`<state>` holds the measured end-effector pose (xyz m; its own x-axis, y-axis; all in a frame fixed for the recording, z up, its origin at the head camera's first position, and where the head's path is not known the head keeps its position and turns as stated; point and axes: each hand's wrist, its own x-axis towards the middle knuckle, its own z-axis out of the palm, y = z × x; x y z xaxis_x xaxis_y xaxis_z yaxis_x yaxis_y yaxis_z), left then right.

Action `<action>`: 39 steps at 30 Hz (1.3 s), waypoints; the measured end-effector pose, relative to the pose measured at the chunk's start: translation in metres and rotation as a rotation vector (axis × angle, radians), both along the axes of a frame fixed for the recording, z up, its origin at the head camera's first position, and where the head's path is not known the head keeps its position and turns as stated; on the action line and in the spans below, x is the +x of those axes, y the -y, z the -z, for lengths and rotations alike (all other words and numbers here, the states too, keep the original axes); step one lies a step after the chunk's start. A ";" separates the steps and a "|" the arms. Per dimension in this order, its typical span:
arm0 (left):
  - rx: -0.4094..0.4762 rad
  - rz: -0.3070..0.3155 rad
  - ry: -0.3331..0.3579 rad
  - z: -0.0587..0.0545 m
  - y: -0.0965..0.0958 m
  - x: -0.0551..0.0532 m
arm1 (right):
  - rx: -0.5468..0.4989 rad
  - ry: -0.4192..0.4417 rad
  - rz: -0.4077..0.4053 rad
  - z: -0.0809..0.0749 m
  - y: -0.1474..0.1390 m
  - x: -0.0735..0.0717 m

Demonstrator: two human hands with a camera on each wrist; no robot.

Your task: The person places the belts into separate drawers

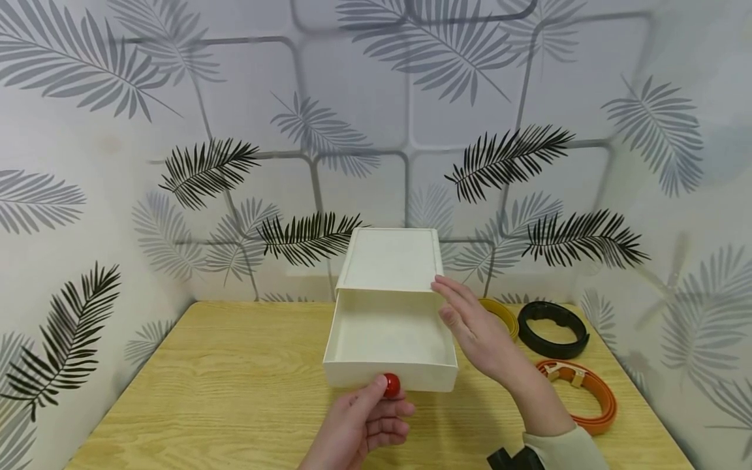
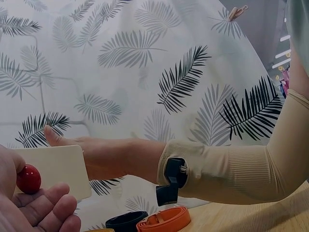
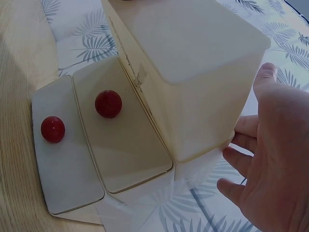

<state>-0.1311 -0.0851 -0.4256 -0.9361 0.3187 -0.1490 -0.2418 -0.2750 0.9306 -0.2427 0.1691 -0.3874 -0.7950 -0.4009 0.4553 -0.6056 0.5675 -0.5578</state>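
A white drawer cabinet (image 1: 396, 258) stands at the back of the table, its top drawer (image 1: 352, 375) pulled out and bare inside. My left hand (image 1: 360, 424) pinches the round red knob (image 1: 391, 385) on that drawer's front, the other fingers curled loosely below. At the cabinet's right side, my right hand (image 1: 487, 336) rests its fairly straight fingertips against the wall near the top edge. The right wrist view shows two lower drawers (image 3: 140, 154) pushed in, each with a red knob (image 3: 108, 104).
Right of the cabinet lie three coiled belts: a yellow one (image 1: 504, 318) partly behind my right hand, a black one (image 1: 552, 349) and an orange one (image 1: 605, 405). Leaf-patterned cloth (image 1: 364, 98) surrounds the wooden table (image 1: 223, 391) at the back and sides.
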 end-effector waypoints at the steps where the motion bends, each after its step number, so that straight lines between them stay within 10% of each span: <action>1: -0.003 0.000 0.004 0.000 0.000 0.000 | 0.000 0.002 0.002 0.000 0.000 0.000; 24: -0.144 0.190 -0.077 0.005 0.039 -0.003 | 0.005 0.017 -0.009 0.001 0.000 0.002; 33: -0.347 0.172 -0.144 0.013 0.060 -0.010 | 0.014 0.020 -0.006 0.002 0.001 -0.001; 39: -0.554 0.054 -0.207 0.023 0.080 -0.018 | 0.006 0.032 -0.003 0.003 0.002 -0.002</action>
<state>-0.1490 -0.1652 -0.4487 -0.9479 0.2938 -0.1233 -0.0404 0.2730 0.9612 -0.2443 0.1674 -0.3906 -0.8079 -0.4057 0.4274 -0.5892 0.5695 -0.5732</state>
